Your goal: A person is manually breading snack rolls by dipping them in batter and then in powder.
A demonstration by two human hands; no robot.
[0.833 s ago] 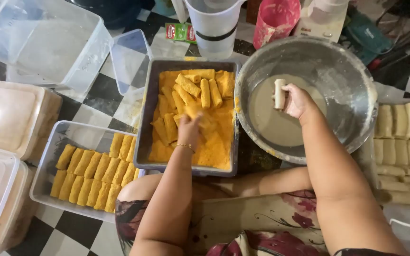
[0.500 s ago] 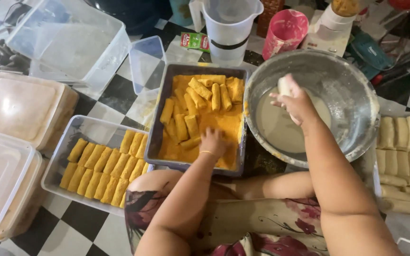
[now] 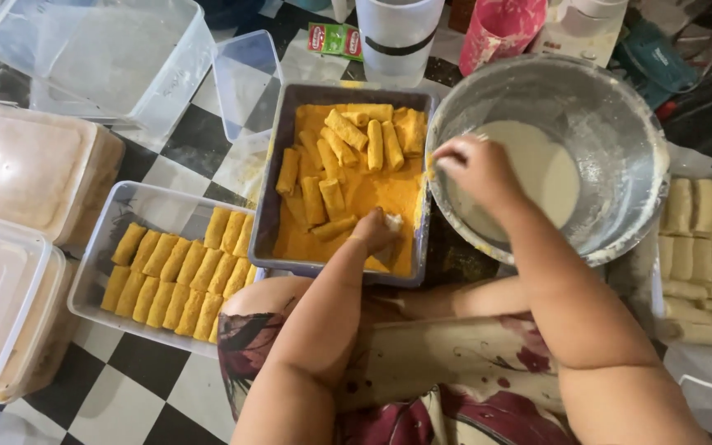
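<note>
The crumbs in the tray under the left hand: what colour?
Orange-yellow crumbs, clearest in the head view.

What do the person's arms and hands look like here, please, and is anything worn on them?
Both arms are bare, with no sleeves, gloves or rings visible. The left hand is dusted with orange crumbs and the right hand is smeared with pale batter.

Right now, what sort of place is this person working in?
Probably a home kitchen floor used for batch food preparation. The person sits on a black-and-white checkered floor beside a metal bowl of pale batter, a tray of orange crumbs and a clear container of coated rolls.
</note>
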